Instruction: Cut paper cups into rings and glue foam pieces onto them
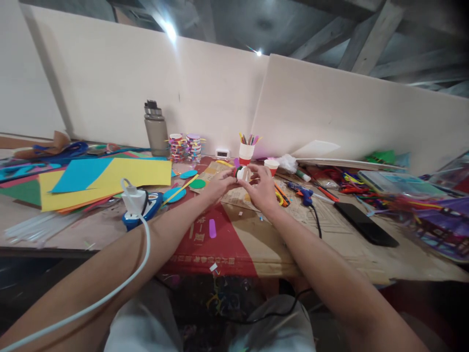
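Observation:
Both my arms reach out over a cluttered craft table (256,244). My left hand (219,185) and my right hand (261,186) meet around a small paper cup (242,172), white with a red band, held on its side above a sheet of cardboard. The fingers of both hands close on the cup from either side. A purple strip (212,228) lies on the red mat below my left forearm.
Yellow and blue paper sheets (110,178) lie at left by a grey bottle (156,129) and a white plug with cable (134,200). A cup of sticks (246,149), a blue glue gun (302,191), a black phone (364,224) and pipe cleaners (366,188) sit right.

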A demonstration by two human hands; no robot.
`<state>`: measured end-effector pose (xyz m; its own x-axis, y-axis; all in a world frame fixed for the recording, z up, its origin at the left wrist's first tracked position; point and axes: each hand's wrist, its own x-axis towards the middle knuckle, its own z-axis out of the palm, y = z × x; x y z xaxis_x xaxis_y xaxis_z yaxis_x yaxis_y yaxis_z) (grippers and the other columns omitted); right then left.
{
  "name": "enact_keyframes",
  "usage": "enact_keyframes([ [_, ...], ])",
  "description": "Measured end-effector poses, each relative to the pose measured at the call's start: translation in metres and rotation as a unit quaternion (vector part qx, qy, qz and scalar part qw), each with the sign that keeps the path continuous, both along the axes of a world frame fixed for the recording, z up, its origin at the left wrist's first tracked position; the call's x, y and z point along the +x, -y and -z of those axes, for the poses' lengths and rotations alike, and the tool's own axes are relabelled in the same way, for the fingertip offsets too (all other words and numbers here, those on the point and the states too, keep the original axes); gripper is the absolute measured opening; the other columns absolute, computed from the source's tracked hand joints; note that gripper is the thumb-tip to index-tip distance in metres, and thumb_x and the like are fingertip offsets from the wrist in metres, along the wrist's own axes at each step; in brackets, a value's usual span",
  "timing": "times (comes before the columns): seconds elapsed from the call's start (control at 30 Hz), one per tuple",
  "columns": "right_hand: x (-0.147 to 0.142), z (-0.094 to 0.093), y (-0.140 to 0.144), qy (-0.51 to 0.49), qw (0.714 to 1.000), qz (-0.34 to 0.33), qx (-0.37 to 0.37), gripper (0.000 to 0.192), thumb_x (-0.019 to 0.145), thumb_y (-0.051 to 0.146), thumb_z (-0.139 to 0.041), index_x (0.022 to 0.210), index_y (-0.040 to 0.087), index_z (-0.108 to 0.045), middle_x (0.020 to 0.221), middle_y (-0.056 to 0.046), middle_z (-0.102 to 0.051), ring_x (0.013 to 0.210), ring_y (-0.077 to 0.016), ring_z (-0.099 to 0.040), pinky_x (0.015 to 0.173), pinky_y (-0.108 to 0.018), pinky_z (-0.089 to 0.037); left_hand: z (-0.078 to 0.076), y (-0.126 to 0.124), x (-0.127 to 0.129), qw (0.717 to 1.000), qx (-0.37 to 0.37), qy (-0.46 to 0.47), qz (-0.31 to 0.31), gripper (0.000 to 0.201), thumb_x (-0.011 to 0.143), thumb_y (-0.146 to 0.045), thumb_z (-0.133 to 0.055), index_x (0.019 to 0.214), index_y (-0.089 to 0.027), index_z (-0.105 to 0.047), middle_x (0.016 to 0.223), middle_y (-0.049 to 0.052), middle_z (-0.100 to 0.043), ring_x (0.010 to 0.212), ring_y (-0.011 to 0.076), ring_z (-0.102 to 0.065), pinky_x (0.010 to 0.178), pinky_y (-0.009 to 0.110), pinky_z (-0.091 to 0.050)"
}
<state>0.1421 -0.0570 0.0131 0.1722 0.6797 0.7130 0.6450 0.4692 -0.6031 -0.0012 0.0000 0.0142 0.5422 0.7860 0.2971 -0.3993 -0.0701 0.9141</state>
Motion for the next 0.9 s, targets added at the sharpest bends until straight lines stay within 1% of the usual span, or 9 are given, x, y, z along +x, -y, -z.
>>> enact_keyframes([
  [0.13, -0.001, -0.001, 0.001, 0.003, 1.000, 0.005, 0.005, 0.041, 0.077, 0.035, -0.073, 0.114, 0.022, -0.060, 0.108, -0.007, -0.053, 0.079, -0.0161, -0.057, 0.075, -0.034, -0.056, 0.000, 0.001, 0.000, 1.000, -0.021, 0.020, -0.009, 0.038, 0.066, -0.020, -0.064, 0.104, -0.015, -0.067, 0.100, 0.006, -0.069, 0.094, 0.0175, -0.064, 0.094, 0.036, -0.051],
  [0.2, -0.001, 0.000, 0.001, -0.006, 1.000, 0.004, 0.012, 0.041, 0.077, 0.034, -0.073, 0.113, 0.021, -0.059, 0.109, -0.008, -0.052, 0.081, -0.0165, -0.057, 0.075, -0.034, -0.056, 0.000, 0.001, 0.000, 1.000, -0.015, 0.019, -0.012, 0.038, 0.067, -0.020, -0.064, 0.105, -0.016, -0.066, 0.099, 0.005, -0.068, 0.091, 0.0156, -0.063, 0.092, 0.034, -0.051],
  [0.3, -0.001, 0.000, 0.002, -0.014, 1.000, 0.004, 0.018, 0.041, 0.076, 0.034, -0.073, 0.112, 0.022, -0.058, 0.112, -0.008, -0.052, 0.084, -0.0173, -0.057, 0.075, -0.033, -0.056, 0.000, 0.000, 0.000, 1.000, 0.017, 0.015, -0.005, 0.035, 0.068, -0.021, -0.066, 0.103, -0.018, -0.065, 0.100, 0.003, -0.067, 0.090, 0.0141, -0.062, 0.088, 0.030, -0.051],
  [0.4, -0.001, 0.001, 0.004, -0.010, 1.000, 0.001, 0.024, 0.040, 0.077, 0.035, -0.073, 0.112, 0.022, -0.056, 0.110, -0.008, -0.052, 0.084, -0.0176, -0.056, 0.074, -0.034, -0.056, 0.000, -0.002, -0.003, 0.999, 0.051, 0.009, 0.010, 0.033, 0.066, -0.022, -0.068, 0.099, -0.019, -0.064, 0.100, 0.002, -0.065, 0.088, 0.0142, -0.061, 0.079, 0.028, -0.052],
  [0.53, 0.000, 0.000, 0.005, -0.004, 0.999, -0.009, 0.041, 0.038, 0.081, 0.035, -0.069, 0.113, 0.022, -0.054, 0.109, -0.008, -0.052, 0.080, -0.0165, -0.057, 0.074, -0.034, -0.055, -0.003, -0.004, -0.009, 0.995, 0.091, -0.039, 0.020, 0.038, 0.068, -0.024, -0.070, 0.105, -0.020, -0.063, 0.098, 0.003, -0.066, 0.084, 0.0138, -0.061, 0.072, 0.024, -0.048],
  [0.6, 0.001, 0.001, 0.005, -0.002, 0.999, -0.015, 0.046, 0.038, 0.081, 0.036, -0.068, 0.114, 0.022, -0.053, 0.110, -0.008, -0.052, 0.080, -0.0162, -0.057, 0.074, -0.033, -0.055, -0.004, -0.004, -0.012, 0.993, 0.100, -0.050, 0.035, 0.049, 0.068, -0.024, -0.072, 0.116, -0.021, -0.060, 0.103, 0.005, -0.067, 0.089, 0.0155, -0.062, 0.074, 0.025, -0.048],
  [0.73, 0.003, 0.002, 0.005, -0.003, 0.998, -0.034, 0.054, 0.038, 0.081, 0.037, -0.069, 0.112, 0.023, -0.052, 0.109, -0.007, -0.052, 0.082, -0.0163, -0.058, 0.072, -0.033, -0.055, -0.005, -0.005, -0.012, 0.989, 0.114, -0.050, 0.084, 0.075, 0.069, -0.026, -0.076, 0.138, -0.025, -0.049, 0.130, 0.010, -0.061, 0.113, 0.0232, -0.059, 0.085, 0.030, -0.049],
  [0.8, 0.003, 0.002, 0.005, -0.008, 0.997, -0.042, 0.062, 0.036, 0.081, 0.035, -0.069, 0.111, 0.023, -0.053, 0.108, -0.007, -0.053, 0.082, -0.0164, -0.058, 0.071, -0.033, -0.055, -0.003, -0.008, -0.011, 0.985, 0.129, -0.059, 0.096, 0.079, 0.070, -0.028, -0.077, 0.143, -0.026, -0.046, 0.138, 0.011, -0.056, 0.121, 0.0256, -0.055, 0.092, 0.033, -0.048],
  [0.9, 0.003, 0.001, 0.005, -0.011, 0.997, -0.048, 0.064, 0.035, 0.079, 0.034, -0.070, 0.109, 0.023, -0.053, 0.108, -0.006, -0.053, 0.082, -0.0165, -0.057, 0.071, -0.034, -0.056, -0.003, -0.011, -0.011, 0.982, 0.149, -0.063, 0.094, 0.085, 0.068, -0.028, -0.080, 0.145, -0.026, -0.043, 0.142, 0.011, -0.053, 0.130, 0.0272, -0.050, 0.103, 0.037, -0.044],
])
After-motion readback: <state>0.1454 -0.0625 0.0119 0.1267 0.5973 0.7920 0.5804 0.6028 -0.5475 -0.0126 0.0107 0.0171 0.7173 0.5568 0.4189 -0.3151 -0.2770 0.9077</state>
